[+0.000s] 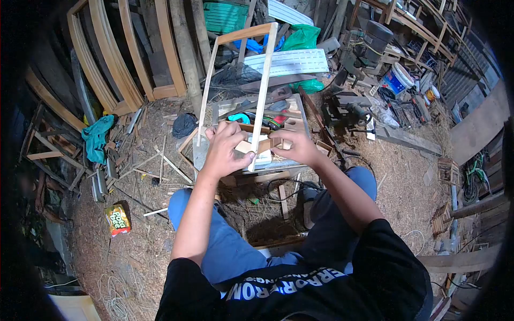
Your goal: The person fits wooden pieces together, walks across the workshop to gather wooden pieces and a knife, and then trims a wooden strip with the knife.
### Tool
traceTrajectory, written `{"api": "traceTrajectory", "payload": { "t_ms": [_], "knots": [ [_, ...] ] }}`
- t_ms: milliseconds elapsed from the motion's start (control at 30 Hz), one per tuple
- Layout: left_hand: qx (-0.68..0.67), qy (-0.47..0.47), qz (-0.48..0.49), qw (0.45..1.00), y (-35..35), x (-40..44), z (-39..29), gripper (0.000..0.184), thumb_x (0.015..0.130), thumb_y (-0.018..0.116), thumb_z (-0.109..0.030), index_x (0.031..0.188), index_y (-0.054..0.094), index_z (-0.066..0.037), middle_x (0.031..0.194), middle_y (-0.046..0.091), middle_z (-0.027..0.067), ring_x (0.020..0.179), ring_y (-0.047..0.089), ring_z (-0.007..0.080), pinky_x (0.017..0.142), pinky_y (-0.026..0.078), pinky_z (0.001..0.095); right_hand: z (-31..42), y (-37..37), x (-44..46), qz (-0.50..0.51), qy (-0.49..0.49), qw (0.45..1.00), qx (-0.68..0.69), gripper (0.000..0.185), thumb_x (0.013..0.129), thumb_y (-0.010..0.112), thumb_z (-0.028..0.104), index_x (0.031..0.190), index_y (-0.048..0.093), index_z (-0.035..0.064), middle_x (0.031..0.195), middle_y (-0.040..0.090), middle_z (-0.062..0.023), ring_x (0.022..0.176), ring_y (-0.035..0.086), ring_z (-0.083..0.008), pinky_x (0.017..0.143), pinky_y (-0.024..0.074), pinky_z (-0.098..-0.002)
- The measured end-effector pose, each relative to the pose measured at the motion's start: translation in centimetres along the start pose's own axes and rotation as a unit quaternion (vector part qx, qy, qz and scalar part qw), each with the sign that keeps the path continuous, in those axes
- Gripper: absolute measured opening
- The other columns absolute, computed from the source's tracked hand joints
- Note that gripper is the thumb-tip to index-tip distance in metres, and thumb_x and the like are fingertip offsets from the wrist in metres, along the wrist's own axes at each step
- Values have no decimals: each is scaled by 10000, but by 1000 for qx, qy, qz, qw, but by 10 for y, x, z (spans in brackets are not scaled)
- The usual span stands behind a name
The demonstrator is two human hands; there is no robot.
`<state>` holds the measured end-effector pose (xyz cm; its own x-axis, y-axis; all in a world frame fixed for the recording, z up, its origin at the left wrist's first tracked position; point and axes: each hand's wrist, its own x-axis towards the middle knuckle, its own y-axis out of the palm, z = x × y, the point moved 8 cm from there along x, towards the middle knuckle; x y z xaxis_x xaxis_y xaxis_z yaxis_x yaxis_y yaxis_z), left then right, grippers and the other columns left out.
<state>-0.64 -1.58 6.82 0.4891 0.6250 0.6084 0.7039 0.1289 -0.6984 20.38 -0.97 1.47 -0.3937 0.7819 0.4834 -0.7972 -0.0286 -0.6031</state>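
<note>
Held up, tilted, over the near edge of the bench (201, 159): a tall, thin wooden frame (264, 91), with its top bar (246, 33) high above the bench's far side. In the right hand (297, 144), pinched between thumb and fingers, a small brown piece (266, 144), set against the foot of the nearer leg (260, 112). By that same foot, curled, the left hand (222, 150), thumb against the wood; impossible to tell whether clasping the leg or only bracing it. Chief risk: a sideways twist, likely from so much height above so low a hold, with strain at the top corner. Also possible: a slip of the brown piece, from too shallow a pinch, scraping knuckles on the leg. Worth watching: the other leg (209, 85), seemingly loose-ended at the bench's left side, prone to knocking in any sudden tilt. Toward the bench's back, a red-and-black tool (276, 122), likely to snag a carelessly lowered frame. Below the bench's front, near the right shoe (309, 214), a black cable (269, 188), easily caught by a shifting foot.
</note>
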Motion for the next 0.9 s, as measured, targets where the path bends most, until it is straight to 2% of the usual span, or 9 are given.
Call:
{"api": "traceTrajectory", "payload": {
  "t_ms": [100, 200, 300, 367, 500, 600, 700, 733, 900],
  "knots": [
    [10, -12, -12, 1000, -3, -3, 9, 479, 672, 741, -486, 903, 640, -78, 1019, 585, 85, 1027, 515, 311, 936, 276, 459, 9, -4, 4, -9, -37, 999, -24, 365, 844, 843, 222, 1156, 737, 66, 1109, 768, -119, 981, 733, -322, 869, 570, -395],
    [23, -30, -40, 999, -12, -7, 24, 424, 669, 775, -407, 936, 669, -95, 1020, 586, 67, 1028, 510, 290, 926, 270, 448, 5, -5, 6, -41, -35, 998, -35, 334, 848, 832, 223, 1128, 726, 73, 1067, 752, -143, 945, 716, -345, 847, 564, -417],
    [43, -50, -71, 995, -27, -13, 42, 413, 696, 783, -376, 984, 679, -99, 1052, 610, 65, 1050, 520, 280, 922, 269, 438, -13, -1, 6, -15, 50, 998, -35, 334, 863, 812, 219, 1152, 712, 86, 1049, 736, -179, 965, 706, -382, 851, 557, -449],
    [68, -74, -83, 991, -35, -19, 55, 401, 742, 766, -377, 1000, 671, -86, 1071, 612, 74, 1064, 523, 283, 927, 268, 440, -18, 2, 6, -7, 58, 993, -101, 339, 880, 792, 208, 1180, 688, 89, 1029, 726, -204, 981, 698, -409, 852, 548, -480],
    [105, -120, -45, 986, -49, -33, 79, 381, 817, 749, -368, 1007, 652, -52, 1005, 556, 105, 1049, 511, 313, 906, 277, 462, -42, 20, 10, 42, 135, 982, -122, 340, 904, 744, 151, 1220, 643, 76, 1076, 701, -241, 1025, 674, -458, 876, 531, -531],
    [94, -157, -12, 983, -53, -45, 91, 406, 854, 745, -410, 997, 660, -40, 1009, 554, 107, 1055, 509, 327, 890, 285, 481, -43, 29, 21, 0, 88, 990, -110, 309, 906, 715, 97, 1201, 631, 56, 1142, 674, -253, 1074, 656, -459, 920, 524, -533],
    [111, -171, 26, 979, -49, -59, 100, 382, 896, 728, -372, 1007, 643, -17, 1017, 544, 134, 1075, 502, 351, 965, 306, 507, -45, 42, 34, -21, 78, 987, -137, 328, 899, 697, 52, 1223, 644, 33, 1146, 671, -233, 1092, 639, -452, 937, 518, -492],
    [114, -184, 44, 975, -46, -64, 105, 430, 904, 730, -421, 1012, 655, -12, 1036, 560, 137, 1082, 504, 354, 996, 311, 533, -46, 48, 39, -4, 81, 989, -123, 327, 885, 688, 22, 1210, 653, 26, 1149, 673, -232, 1111, 635, -446, 957, 517, -492],
    [153, -184, 65, 969, -39, -76, 119, 503, 881, 735, -540, 1032, 725, -61, 1095, 602, 115, 1129, 526, 331, 922, 312, 542, -51, 76, 65, 2, 76, 986, -151, 327, 864, 709, 16, 1187, 659, 25, 1141, 659, -246, 1105, 630, -455, 952, 517, -517]
  ]
}}
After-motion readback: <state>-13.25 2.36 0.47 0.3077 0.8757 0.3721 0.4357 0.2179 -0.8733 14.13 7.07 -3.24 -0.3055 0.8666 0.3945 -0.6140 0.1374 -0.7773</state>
